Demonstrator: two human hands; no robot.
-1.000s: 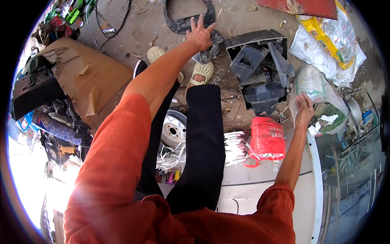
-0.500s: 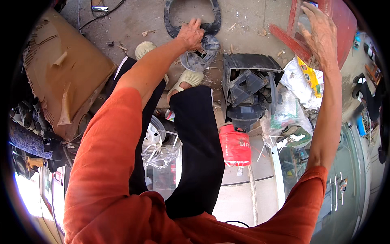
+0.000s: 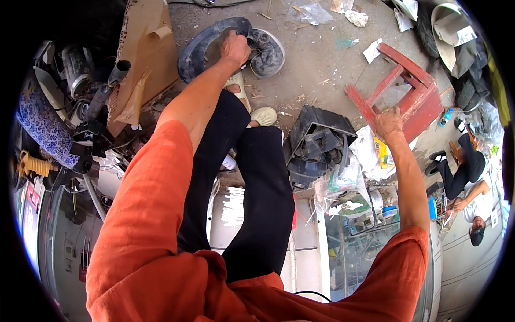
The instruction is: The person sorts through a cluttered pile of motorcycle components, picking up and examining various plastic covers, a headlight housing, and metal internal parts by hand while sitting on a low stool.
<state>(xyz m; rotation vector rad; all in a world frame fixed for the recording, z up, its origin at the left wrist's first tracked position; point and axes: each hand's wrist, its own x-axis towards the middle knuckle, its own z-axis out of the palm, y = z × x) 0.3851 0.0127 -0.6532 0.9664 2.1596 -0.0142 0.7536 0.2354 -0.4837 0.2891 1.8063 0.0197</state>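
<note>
The ring (image 3: 196,47) is right of the cardboard (image 3: 140,56), the stool (image 3: 421,110) farther right, and the box (image 3: 317,153) nearer on the floor (image 3: 306,59), left of the sack (image 3: 383,155).

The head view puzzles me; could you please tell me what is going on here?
Someone in an orange-red shirt has both hands busy. The left hand grips a black plastic ring, with a round grey cover right beside it. The right hand is on a red stool, apparently gripping an edge of it. A black box of plastic parts sits near the right shoe, a cardboard sheet is on the left, and another person is farther off to the right.
</note>
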